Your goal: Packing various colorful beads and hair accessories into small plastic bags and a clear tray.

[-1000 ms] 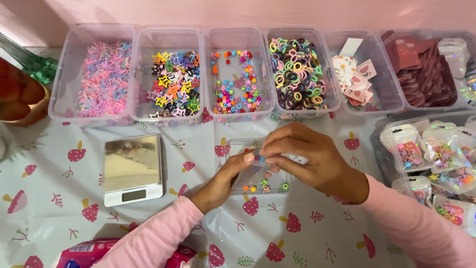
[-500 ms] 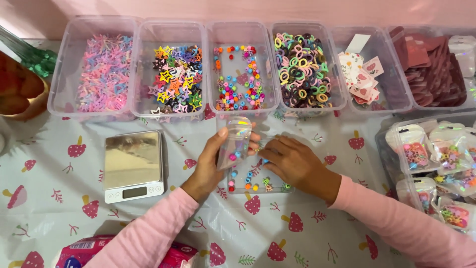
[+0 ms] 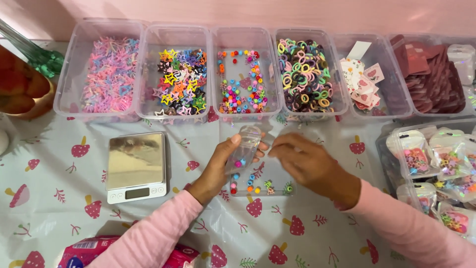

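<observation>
My left hand (image 3: 218, 166) pinches a small clear pouch (image 3: 243, 149) upright over the counter (image 3: 54, 164), a few beads inside. It looks light, limp and slippery, best gripped by its edges. My right hand (image 3: 310, 164) hovers just right of it, fingers loose, holding nothing. Bead tubs (image 3: 240, 74) sit far; a scale (image 3: 135, 166) left.

A home craft table: sorted bead bins (image 3: 238, 74), small scale (image 3: 135, 166).
</observation>
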